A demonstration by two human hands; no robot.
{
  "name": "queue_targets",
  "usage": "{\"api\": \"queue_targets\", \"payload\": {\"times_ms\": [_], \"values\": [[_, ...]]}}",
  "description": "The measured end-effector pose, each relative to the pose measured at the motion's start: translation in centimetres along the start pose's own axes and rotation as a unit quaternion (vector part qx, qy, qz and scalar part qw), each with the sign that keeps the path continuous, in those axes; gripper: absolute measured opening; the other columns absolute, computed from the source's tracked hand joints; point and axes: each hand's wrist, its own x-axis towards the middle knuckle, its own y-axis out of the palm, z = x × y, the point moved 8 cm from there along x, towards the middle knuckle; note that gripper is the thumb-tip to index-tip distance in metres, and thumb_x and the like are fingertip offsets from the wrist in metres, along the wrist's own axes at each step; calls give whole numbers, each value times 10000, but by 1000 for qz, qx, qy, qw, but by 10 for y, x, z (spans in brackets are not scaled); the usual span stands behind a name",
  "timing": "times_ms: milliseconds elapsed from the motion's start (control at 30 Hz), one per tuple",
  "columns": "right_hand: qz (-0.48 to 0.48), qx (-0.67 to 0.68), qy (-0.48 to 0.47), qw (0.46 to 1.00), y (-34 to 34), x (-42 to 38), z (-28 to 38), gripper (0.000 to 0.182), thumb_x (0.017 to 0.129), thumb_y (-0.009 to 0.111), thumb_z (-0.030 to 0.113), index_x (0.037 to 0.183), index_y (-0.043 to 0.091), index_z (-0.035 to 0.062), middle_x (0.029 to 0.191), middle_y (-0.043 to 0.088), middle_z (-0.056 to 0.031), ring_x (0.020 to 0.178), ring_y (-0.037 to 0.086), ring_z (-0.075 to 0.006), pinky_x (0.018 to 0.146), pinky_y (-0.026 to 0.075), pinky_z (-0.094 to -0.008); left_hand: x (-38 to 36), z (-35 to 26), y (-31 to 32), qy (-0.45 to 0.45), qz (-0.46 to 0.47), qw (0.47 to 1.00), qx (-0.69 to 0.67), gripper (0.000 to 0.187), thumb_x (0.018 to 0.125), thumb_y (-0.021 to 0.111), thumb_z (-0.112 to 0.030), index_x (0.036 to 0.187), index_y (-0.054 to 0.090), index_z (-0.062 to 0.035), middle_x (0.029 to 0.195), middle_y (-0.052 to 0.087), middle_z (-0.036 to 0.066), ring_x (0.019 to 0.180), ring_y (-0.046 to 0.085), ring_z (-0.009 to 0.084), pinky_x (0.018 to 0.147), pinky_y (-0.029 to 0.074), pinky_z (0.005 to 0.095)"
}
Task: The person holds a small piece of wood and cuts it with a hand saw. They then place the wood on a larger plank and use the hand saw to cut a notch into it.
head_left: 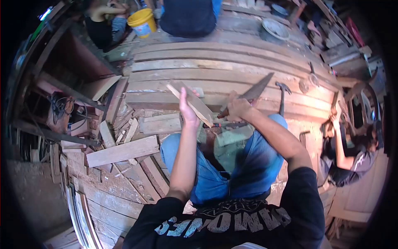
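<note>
My left hand [188, 108] holds a short wooden board [194, 103] upright at a tilt, above my lap, with fingers along its left side. To its right, my right hand [237, 107] is wrapped round the handle of a handsaw [258, 88], whose dark blade points up and away to the right. The blade is apart from the board. A screwdriver-like tool [224, 125] lies just below my right hand, partly hidden. A hammer [282, 96] rests on the planks, right of the saw.
Long planks [178, 74] form a low platform ahead. Wood offcuts [122, 151] lie at the left. A yellow bucket [141, 23] and a grey basin [275, 30] stand beyond. People sit at the top left, top centre and right [348, 159].
</note>
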Motion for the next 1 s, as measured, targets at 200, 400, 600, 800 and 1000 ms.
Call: {"api": "queue_targets", "payload": {"times_ms": [200,400,600,800,1000], "values": [[100,0,-20,995,25,-23,3,424,719,694,328,1023,685,33,1040,677,-145,992,652,-279,802,526,-396,-10,-11,13,26,21,999,27,559,881,511,-520,1105,527,-8,921,586,115,833,581,212,765,461,333],[176,-84,-30,980,70,-20,-1,365,614,812,266,939,732,122,961,707,-56,946,669,-225,726,522,-396,-17,-26,18,59,50,997,16,556,892,490,-512,1138,513,-14,970,578,125,850,579,229,785,467,364],[231,-150,-84,958,73,-46,-32,267,638,798,267,887,743,188,907,706,35,886,663,-211,736,441,-454,-29,-58,10,122,33,992,-7,531,913,458,-472,1192,484,-21,1076,550,153,911,566,249,800,477,383],[224,-89,-27,970,53,-78,-77,307,656,743,208,955,716,149,917,693,-70,946,648,-264,791,430,-523,-53,-81,17,151,77,985,-41,561,937,369,-478,1227,462,-7,1104,544,165,965,552,268,848,463,397],[-77,-114,24,990,44,-137,-100,247,757,585,121,975,699,102,1219,460,-201,1182,403,-374,892,405,-526,-78,-81,31,132,142,976,-96,657,912,382,-527,1297,413,5,1127,533,170,1008,541,273,895,437,398]]}}
